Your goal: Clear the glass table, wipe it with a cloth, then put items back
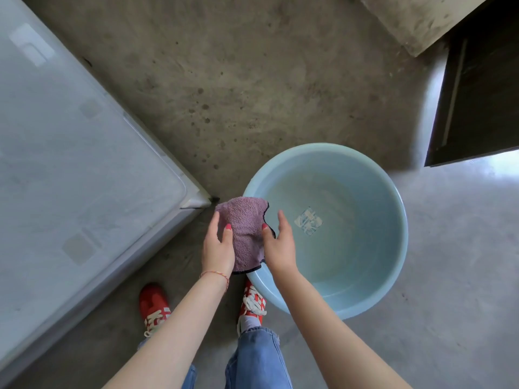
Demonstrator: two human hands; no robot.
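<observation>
Both hands meet at the lower middle of the frame with a purple cloth [245, 232] stretched between them. The left hand [217, 247] grasps the cloth's left side, thumb on top and fingers curled behind the fabric, with a thin red string bracelet [214, 274] around its wrist. The right hand [279, 245] grasps the right side of the cloth, its thumb pressed onto the front and its fingers reaching up past the dark-trimmed edge. The cloth is fluffy, with a narrow dark border, and it hangs in the air just over the left rim of a light blue basin [373, 282]. The basin stands on the concrete floor [230, 80] at the lower right of center; it is round and deep, and a pale square label [308, 221] shows on its bottom. Whether there is water in it I cannot tell. The bench [70, 164] with its glass top fills the left side of the frame, its rounded corner pointing toward the cloth and ending near it. At the bottom of the frame are two red sneakers with white laces [155, 307] and blue jeans [257, 357]; the right shoe sits just beside the basin's near rim. A dark wooden piece of furniture [477, 102] occupies the upper right corner.
</observation>
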